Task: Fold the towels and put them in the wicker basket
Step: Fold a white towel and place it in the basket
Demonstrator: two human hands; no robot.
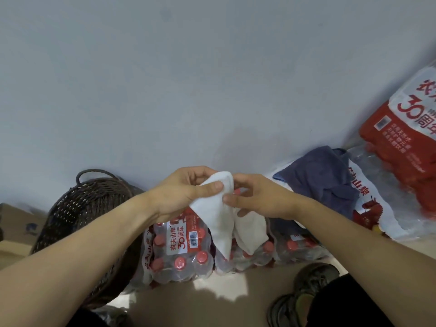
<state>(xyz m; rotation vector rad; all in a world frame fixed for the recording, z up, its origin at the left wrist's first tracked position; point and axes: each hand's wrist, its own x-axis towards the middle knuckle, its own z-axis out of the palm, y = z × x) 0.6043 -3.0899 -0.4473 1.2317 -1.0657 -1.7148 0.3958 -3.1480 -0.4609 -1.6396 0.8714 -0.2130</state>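
A white towel [223, 223] hangs in the air in front of me, above shrink-wrapped packs of water bottles [181, 251]. My left hand [186, 192] grips its top edge, thumb pressed on the cloth. My right hand [254, 197] pinches the same towel just to the right, at the upper edge. The lower part of the towel droops in two folds. A dark wicker basket [80, 213] with a loop handle stands at the left against the wall. A crumpled blue towel [323, 178] lies at the right on another bottle pack.
Big red-and-white bottle packs [405, 142] are stacked at the right against the grey wall. A cardboard box [16, 230] sits at the far left. My shoes [306, 291] are on the beige floor at the lower right.
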